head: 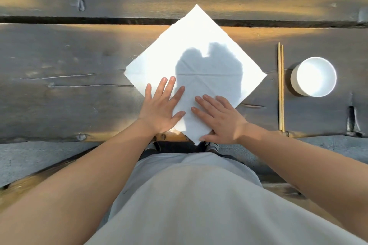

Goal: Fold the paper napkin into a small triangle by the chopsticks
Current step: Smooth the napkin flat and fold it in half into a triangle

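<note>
Paper napkin (196, 45) lies open as a diamond on the wooden surface (69, 61), one corner at 12 o'clock, the near corner at 6 o'clock overhanging the edge. Crease runs 9-to-3 across the middle. Left hand (159, 109) and right hand (220, 119) both rest flat on the near half, fingers straight and spread, gripping nothing. Right thumb sits nearest the 6 o'clock corner. Chopsticks (281, 87) lie at 3 o'clock, long axis 12-to-6, apart from the napkin. White bowl (314, 76) just beyond them; contents washed out by glare.

A white bowl (313, 77) on a weathered wooden plank table (69, 85), sunlit in patches.
</note>
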